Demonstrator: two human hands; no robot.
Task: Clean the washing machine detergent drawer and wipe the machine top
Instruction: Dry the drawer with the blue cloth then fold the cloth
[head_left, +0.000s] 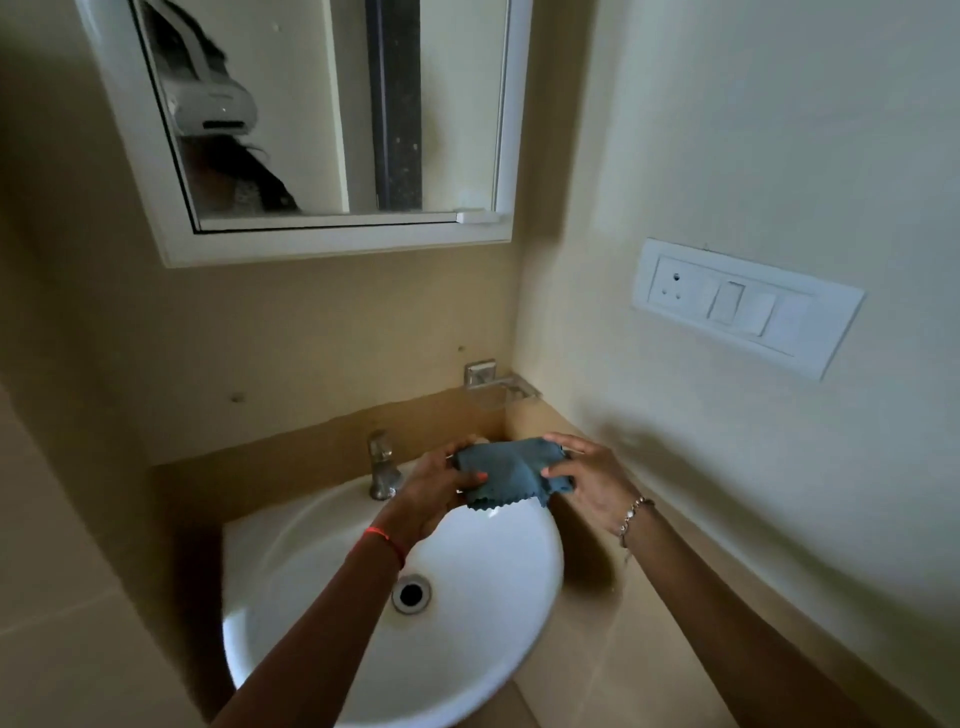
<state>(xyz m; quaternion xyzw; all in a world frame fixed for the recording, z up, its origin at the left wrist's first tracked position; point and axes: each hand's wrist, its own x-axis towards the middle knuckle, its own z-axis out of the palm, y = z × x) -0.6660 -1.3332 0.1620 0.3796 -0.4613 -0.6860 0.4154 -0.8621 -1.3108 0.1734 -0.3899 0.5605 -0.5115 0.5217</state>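
A small grey-blue cloth (511, 470) with a zigzag edge is stretched between my two hands above the back of a white wash basin (322, 582). My left hand (441, 486) grips its left end with curled fingers, thumb on top. My right hand (589, 475) pinches its right end. The cloth's lower edge hangs loose over the basin. No washing machine or detergent drawer is in view.
A metal tap (383, 465) stands at the basin's back, just left of my left hand. The drain (411, 594) lies in the bowl. A mirror cabinet (322, 130) hangs above. A switch panel (745, 306) and a metal soap holder (496, 382) are on the right wall corner.
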